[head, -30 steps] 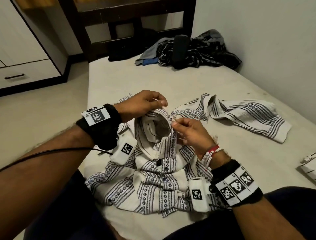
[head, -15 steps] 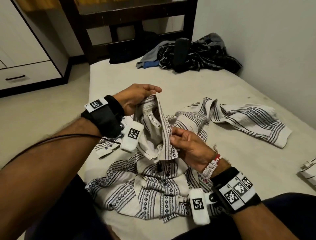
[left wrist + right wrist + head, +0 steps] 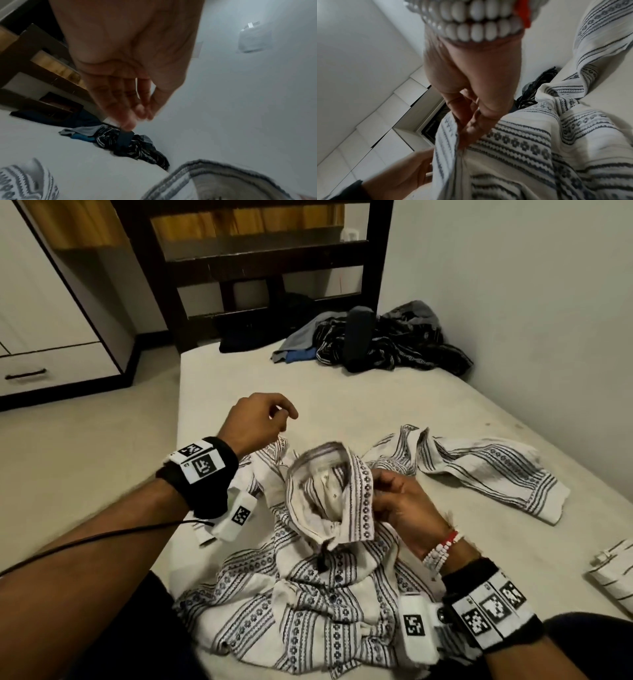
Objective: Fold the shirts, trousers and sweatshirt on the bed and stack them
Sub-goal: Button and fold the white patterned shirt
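The right hand [image 3: 399, 505] pinched the front edge of the white cotton shirt with grey woven stripes [image 3: 308, 604], just below the collar, with thumb and fingertips [image 3: 467, 136] closed on the cloth. That grip held the collar section raised off the mattress, with its opening facing up. The left hand [image 3: 255, 419] hovered above and to the left of the collar, apart from the cloth, fingers loosely curled and holding nothing; the left wrist view confirmed an empty palm [image 3: 126, 56].

The shirt lay on the near part of the cream-covered bed [image 3: 342, 392], directly in front of the person and between the two forearms. Its body was crumpled toward the person, with the button placket running roughly from the collar toward the near edge of the bed. One sleeve extended flat to the right, its long axis running across the bed toward the wall side, cuff end farthest right.

A heap of dark patterned, grey and blue garments [image 3: 373, 344] lay at the far end of the bed, well apart from the shirt, by the dark wooden bed frame [image 3: 260, 261]. A folded white cloth [image 3: 613, 573] lay at the right edge.
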